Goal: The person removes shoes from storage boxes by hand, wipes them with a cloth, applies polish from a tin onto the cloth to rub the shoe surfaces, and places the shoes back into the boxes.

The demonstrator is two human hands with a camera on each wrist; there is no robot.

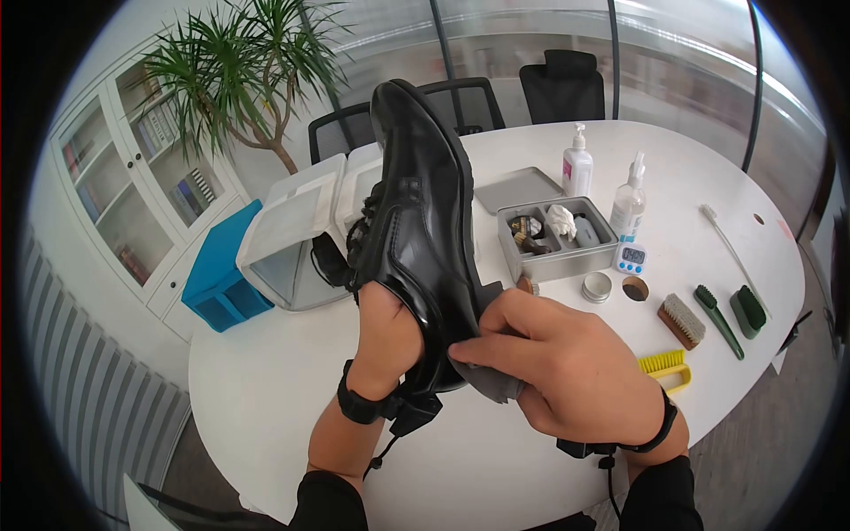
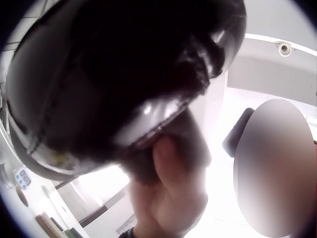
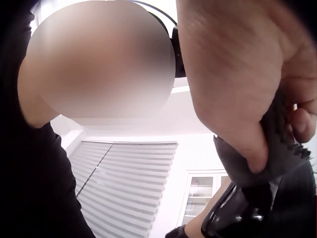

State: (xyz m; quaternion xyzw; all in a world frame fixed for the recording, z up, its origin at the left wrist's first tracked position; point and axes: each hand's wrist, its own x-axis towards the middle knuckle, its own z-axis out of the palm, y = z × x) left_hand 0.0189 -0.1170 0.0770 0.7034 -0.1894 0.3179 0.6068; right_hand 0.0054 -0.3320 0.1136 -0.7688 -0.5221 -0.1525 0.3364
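Note:
A black lace-up leather shoe (image 1: 423, 212) is held up over the table, toe pointing up and away. My left hand (image 1: 390, 336) is pushed into its opening, with the fingers hidden inside. With thumb and fingers my right hand (image 1: 558, 358) pinches a dark grey cloth (image 1: 491, 382) at the heel end. In the right wrist view, the cloth (image 3: 242, 158) has a jagged edge and touches the glossy heel area, below my right hand (image 3: 237, 69). The shoe (image 2: 114, 74) fills much of the left wrist view, beside my right hand (image 2: 168, 198).
Beyond the shoe are a compartmented metal box (image 1: 562, 264), a pump bottle (image 1: 577, 168), a spray bottle (image 1: 628, 208) and a timer (image 1: 630, 258). Several brushes, including a wooden one (image 1: 681, 321) and a yellow one (image 1: 664, 363), lie right. A blue box (image 1: 221, 265) stands left.

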